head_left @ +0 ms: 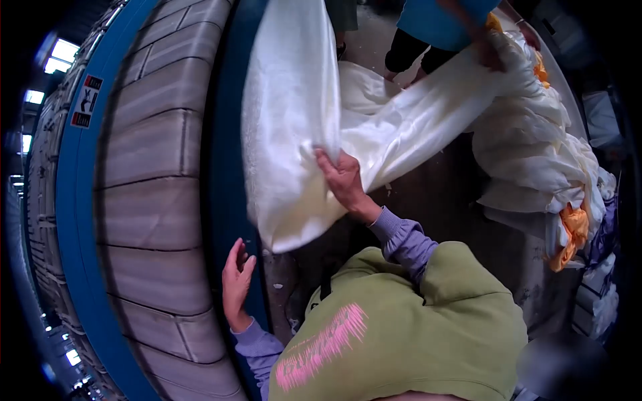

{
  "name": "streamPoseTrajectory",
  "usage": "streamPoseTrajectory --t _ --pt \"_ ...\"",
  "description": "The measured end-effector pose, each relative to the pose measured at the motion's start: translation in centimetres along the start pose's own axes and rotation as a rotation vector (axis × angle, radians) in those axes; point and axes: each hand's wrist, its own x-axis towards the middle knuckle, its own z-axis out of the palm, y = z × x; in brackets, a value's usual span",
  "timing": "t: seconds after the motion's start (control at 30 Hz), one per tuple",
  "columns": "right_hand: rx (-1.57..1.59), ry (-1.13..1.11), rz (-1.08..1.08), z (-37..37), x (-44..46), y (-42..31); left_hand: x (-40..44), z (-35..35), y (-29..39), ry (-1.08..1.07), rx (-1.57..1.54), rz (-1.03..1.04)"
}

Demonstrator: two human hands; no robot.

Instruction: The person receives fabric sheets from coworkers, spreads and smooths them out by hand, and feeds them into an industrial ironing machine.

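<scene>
A long piece of shiny white fabric [291,120] hangs in front of me, folding at its lower end. My right hand [344,179] is closed on that fabric, gathering it between thumb and fingers near the fold. My left hand [237,277] is held up beside the machine's blue side panel [227,154], below and left of the fabric. Its fingers are apart, slightly curved, and nothing is in them. The fabric stretches up to the right, where another person's hand [491,53] is on it.
A large machine with a grey padded, segmented roller [150,214] runs along my left. A person in a blue top [441,23] stands across from me. Heaped white fabric [535,154] with orange cloth [572,234] lies at the right. Dark floor [435,194] shows between.
</scene>
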Motion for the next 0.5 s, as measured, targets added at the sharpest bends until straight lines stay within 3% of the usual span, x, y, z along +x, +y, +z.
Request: streamPoseTrajectory --t 0.07,0.13,0.17,0.2,0.27,0.33,0.37,0.4,0.43,0.47,0.5 --pt "-0.358 -0.199 -0.139 2.4 -1.6 -3.3 -0.7 -1.6 1.7 -0.091 -0.317 -0.064" --pt "-0.32 -0.278 -0.391 7.1 -3.7 -4.3 -1.3 -2.5 6.6 -0.025 -0.368 0.189" --pt "-0.309 -0.302 -0.418 9.3 -4.8 -4.1 -0.9 -3.3 8.4 -0.004 -0.37 0.291" --pt "-0.296 -0.324 -0.447 11.1 -5.8 -4.0 -0.1 -3.8 9.9 0.069 -0.218 0.356" --pt "-0.11 -0.445 -0.339 12.6 -8.7 -4.7 1.3 -3.7 12.4 0.219 0.186 0.296" --pt "-0.081 -0.572 -0.406 13.3 -11.5 -4.8 3.8 -3.4 13.9 0.106 0.679 0.181" --pt "-0.029 -0.628 -0.285 13.1 -12.7 -4.8 4.7 -3.3 14.3 0.042 0.927 0.117" --pt "0.027 -0.682 -0.164 12.8 -13.5 -4.7 5.9 -3.5 13.0 -0.039 0.852 0.104" --pt "-0.022 -0.769 -0.119 11.6 -13.8 -3.9 6.8 -4.6 10.5 0.002 0.561 0.216" --pt "-0.088 -0.763 -0.225 10.1 -13.4 -3.4 7.3 -6.4 8.3 0.038 0.272 0.325" --pt "-0.2 -1.065 0.161 7.9 -12.3 -2.1 7.8 -8.6 7.9 0.15 0.035 0.231"
